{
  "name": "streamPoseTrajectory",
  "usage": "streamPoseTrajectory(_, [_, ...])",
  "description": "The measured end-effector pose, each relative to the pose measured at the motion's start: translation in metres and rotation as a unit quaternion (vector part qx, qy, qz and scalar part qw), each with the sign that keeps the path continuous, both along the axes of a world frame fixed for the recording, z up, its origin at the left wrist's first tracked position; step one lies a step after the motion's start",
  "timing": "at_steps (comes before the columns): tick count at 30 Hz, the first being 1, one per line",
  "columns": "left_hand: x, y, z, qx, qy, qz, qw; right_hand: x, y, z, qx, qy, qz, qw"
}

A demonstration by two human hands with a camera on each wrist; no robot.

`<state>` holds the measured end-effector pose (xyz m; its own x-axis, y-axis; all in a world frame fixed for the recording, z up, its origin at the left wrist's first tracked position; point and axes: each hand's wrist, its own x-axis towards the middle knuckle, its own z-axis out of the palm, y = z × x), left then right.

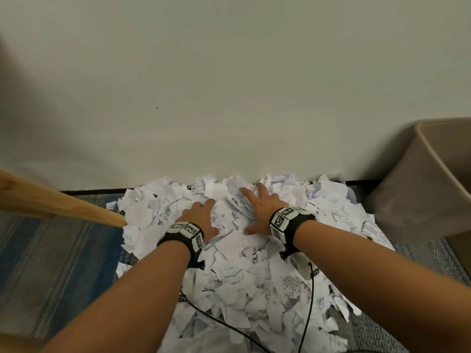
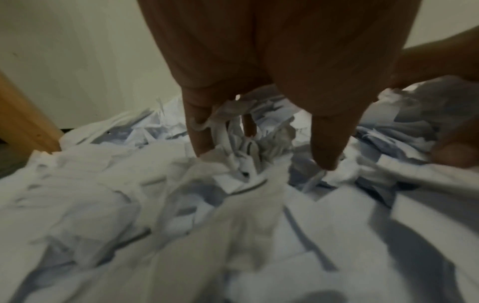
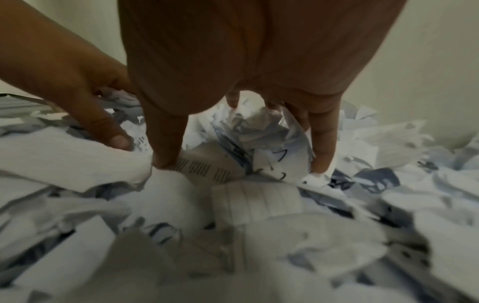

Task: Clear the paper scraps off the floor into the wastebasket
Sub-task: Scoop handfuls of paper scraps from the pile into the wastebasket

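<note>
Before me the paper scraps lie in one broad heap on the floor, white torn bits, many with black print, piled loose and overlapping right up against the wall. Some are crumpled, some flat. The heap spreads from the wall back toward me, and its right edge reaches close to the wastebasket. The wastebasket is beige, open-topped, standing at the far right by the wall. From here I can see no scraps inside it.
</note>
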<state>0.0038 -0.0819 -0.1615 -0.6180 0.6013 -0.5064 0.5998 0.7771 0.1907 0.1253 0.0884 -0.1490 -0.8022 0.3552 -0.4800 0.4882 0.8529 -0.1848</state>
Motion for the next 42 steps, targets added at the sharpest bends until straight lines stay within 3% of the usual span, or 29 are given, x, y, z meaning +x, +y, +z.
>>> streamPoseTrajectory(7, [0.014,0.006,-0.013,-0.015,0.001,-0.016,1.0,-0.002,-0.006,-0.026,0.029,-0.041,0.03,0.998])
streamPoseTrajectory(12, [0.014,0.003,-0.024,-0.012,-0.016,-0.01,1.0,-0.01,-0.006,-0.028,0.043,-0.025,0.028,0.998])
streamPoseTrajectory(16, [0.009,0.006,-0.024,0.014,-0.021,-0.023,0.999,-0.006,0.003,-0.017,0.007,0.009,0.025,1.0])
streamPoseTrajectory(20, [0.007,0.016,-0.009,0.042,0.022,-0.03,0.998,0.002,0.021,0.001,-0.052,0.056,-0.009,0.997])
streamPoseTrajectory(28, [0.013,0.04,0.03,0.087,0.073,-0.03,0.993,0.031,0.056,0.044,-0.072,0.184,-0.07,0.978])
streamPoseTrajectory(34, [0.019,0.065,0.064,0.191,0.111,-0.025,0.975,0.056,0.081,0.073,-0.12,0.253,-0.156,0.947])
streamPoseTrajectory(42, [0.035,0.105,0.095,0.36,0.117,0.006,0.926,0.07,0.107,0.115,-0.156,0.405,-0.216,0.875])
